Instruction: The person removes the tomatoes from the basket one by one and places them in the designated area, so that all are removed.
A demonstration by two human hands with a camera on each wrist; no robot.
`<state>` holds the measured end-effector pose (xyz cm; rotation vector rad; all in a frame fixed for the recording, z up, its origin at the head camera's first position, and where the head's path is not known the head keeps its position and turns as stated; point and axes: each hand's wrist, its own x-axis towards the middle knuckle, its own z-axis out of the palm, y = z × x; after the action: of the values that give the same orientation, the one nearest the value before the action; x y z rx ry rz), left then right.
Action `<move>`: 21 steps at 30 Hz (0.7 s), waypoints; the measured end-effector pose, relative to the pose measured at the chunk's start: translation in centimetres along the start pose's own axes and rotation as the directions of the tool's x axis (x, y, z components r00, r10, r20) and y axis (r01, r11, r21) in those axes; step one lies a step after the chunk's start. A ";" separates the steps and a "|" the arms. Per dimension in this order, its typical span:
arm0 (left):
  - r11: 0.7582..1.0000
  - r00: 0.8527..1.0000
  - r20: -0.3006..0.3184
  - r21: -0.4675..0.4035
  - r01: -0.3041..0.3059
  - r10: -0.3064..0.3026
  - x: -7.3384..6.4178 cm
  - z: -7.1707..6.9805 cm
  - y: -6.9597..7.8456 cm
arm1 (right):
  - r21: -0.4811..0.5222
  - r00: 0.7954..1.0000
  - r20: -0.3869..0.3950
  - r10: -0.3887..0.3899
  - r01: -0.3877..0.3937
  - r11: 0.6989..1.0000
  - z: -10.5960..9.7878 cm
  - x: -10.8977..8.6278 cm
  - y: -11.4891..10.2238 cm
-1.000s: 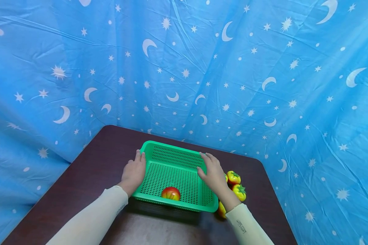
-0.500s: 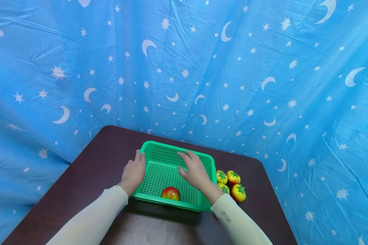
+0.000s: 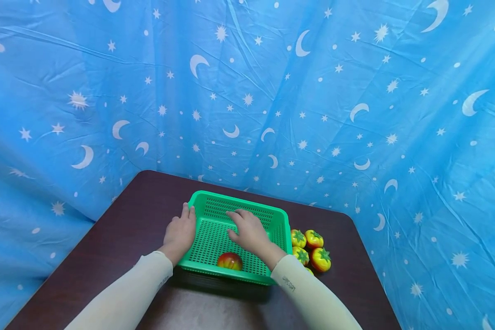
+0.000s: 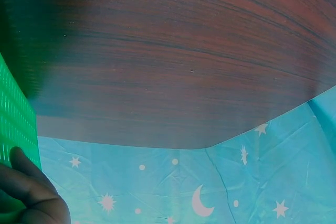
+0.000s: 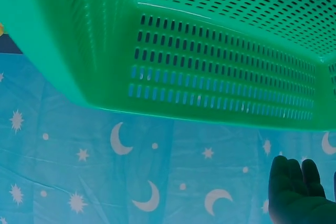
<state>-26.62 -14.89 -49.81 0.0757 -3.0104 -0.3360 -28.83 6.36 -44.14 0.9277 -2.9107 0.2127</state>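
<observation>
A green perforated plastic basket [image 3: 280, 215] stands on the dark table. My left hand [image 3: 180, 236] grips its left wall at the rim; the left wrist view shows bent fingers [image 4: 31, 182] against the outer side. One round, glossy red-and-yellow fruit [image 3: 229, 261] lies inside, by the near wall. My right hand [image 3: 250, 233] hovers over the basket's right half, holding nothing, its fingers loosely bent and thumb apart. In the right wrist view that hand [image 5: 302, 198] shows dark at the lower right, with the basket's inside [image 5: 220, 66] above it.
Several yellow-and-red fruits with green leafy tops [image 3: 321, 260] cluster just right of the basket, one partly hidden by the right forearm. The brown wood-grain table [image 3: 148, 201] ends at a blue curtain [image 3: 247, 114] with white moons and stars.
My right hand has moved left, from the basket's right rim to over its inside, uncovering more of the fruits on the right. The left hand and the basket stay where they were.
</observation>
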 end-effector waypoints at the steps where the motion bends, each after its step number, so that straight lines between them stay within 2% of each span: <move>1: 1.000 1.000 -0.001 0.000 0.000 0.000 0.0 0.0 0.0 | -0.007 1.000 0.003 0.000 0.000 1.000 0.1 0.0 -0.1; 12: 0.999 1.000 0.003 -0.032 0.011 -0.011 -0.1 -0.2 0.0 | -0.034 0.997 0.054 -0.055 0.057 0.998 0.9 0.2 -0.9; 21: 0.999 1.000 0.012 -0.039 0.018 -0.018 0.0 0.0 0.0 | -0.006 0.994 0.106 -0.039 0.040 0.999 1.5 0.1 -1.2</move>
<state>-26.64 -14.92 -49.81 0.0975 -3.0147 -0.3988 -28.28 5.07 -45.48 1.0254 -2.9828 0.1539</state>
